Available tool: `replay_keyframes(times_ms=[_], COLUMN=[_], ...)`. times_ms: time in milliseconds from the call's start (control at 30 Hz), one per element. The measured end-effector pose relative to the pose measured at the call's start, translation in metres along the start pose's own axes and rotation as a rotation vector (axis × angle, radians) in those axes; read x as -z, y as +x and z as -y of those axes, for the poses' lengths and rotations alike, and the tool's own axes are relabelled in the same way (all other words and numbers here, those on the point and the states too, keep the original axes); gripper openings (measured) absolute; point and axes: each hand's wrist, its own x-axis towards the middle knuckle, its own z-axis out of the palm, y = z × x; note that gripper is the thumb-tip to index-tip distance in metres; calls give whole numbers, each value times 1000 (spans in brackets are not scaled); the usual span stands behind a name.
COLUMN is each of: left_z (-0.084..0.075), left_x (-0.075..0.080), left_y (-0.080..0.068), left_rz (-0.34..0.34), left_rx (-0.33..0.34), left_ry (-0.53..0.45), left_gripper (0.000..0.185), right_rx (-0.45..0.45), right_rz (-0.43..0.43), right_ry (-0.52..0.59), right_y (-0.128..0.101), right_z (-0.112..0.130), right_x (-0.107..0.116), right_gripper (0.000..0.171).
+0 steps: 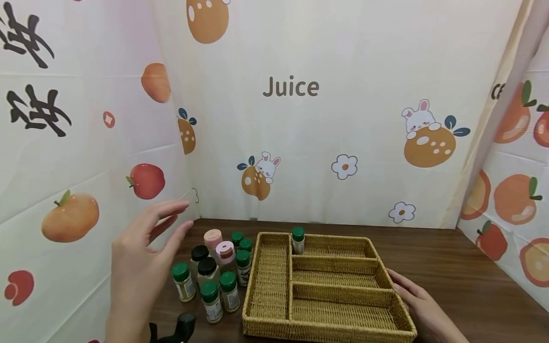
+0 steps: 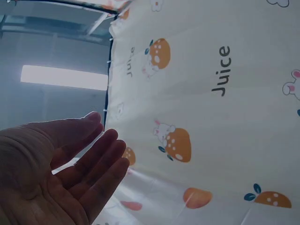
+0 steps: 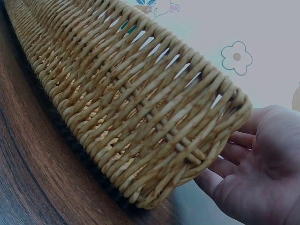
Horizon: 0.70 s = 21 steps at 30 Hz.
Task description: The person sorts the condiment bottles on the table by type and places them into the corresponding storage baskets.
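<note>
A woven wicker tray with several compartments lies on the dark wooden table. One green-capped bottle stands in its far compartment. My right hand lies open with straight fingers against the tray's right wall, seen close in the right wrist view with the fingers behind the basket corner. My left hand hovers open in the air above a cluster of small bottles left of the tray, holding nothing; its palm faces the printed backdrop in the left wrist view.
The bottle cluster has green, black and pink caps. A dark object sits at the table's front edge below it. Printed fabric walls enclose the table at the back and both sides. Bare wood lies right of the tray.
</note>
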Motion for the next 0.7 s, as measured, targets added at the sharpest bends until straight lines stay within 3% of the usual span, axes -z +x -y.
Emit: replay_keyframes(times_ms=[200, 367, 500, 700], left_z=[12, 20, 28, 41], left_x=[3, 3, -2, -22], left_y=[-2, 0, 0, 0], left_rz=[-26, 57, 207, 534], left_rx=[85, 109, 117, 219], left_ry=[7, 31, 78, 154], left_gripper=[42, 36, 33, 29], right_rx=[-37, -51, -78, -103], right_rz=[61, 170, 233, 313], right_ry=[11, 127, 228, 365], right_y=[1, 3, 6, 8], right_z=[0, -1, -1, -1], right_x=[5, 11, 14, 18], right_gripper=[42, 52, 54, 55])
